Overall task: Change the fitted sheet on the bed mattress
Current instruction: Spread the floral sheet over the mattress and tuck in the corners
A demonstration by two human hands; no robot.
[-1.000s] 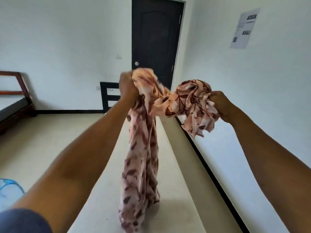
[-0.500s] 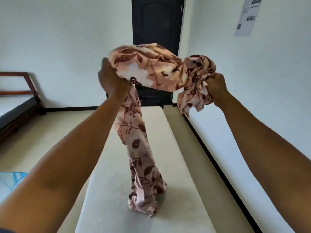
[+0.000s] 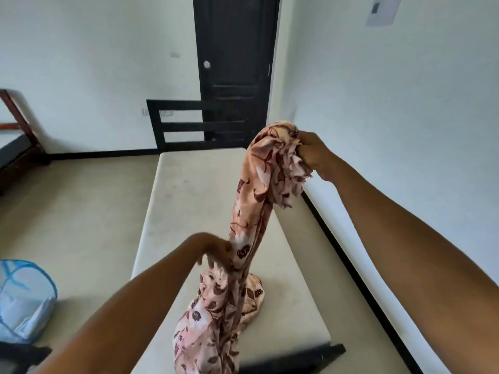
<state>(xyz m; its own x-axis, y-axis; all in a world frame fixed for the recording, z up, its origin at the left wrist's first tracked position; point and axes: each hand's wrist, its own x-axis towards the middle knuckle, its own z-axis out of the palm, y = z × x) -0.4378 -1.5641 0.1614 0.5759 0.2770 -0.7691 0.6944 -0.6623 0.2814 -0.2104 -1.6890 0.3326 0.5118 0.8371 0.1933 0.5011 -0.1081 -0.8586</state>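
Observation:
A peach fitted sheet with dark red leaf print hangs in a twisted rope above the bare cream mattress. Its lower end is piled on the near part of the mattress. My right hand grips the bunched top of the sheet, raised over the mattress's right side. My left hand is lower down against the left side of the hanging sheet. Its fingers point downward, blurred, and are not wrapped round the cloth.
The bed's black headboard stands in front of a dark door. A white wall runs close along the bed's right side. A blue mesh laundry basket sits on the floor at left. Another bed frame is at far left.
My left hand has let go of the sheet's top and dropped down along the hanging cloth. My right hand has lowered a little, still holding its bunch. The view has tilted down.

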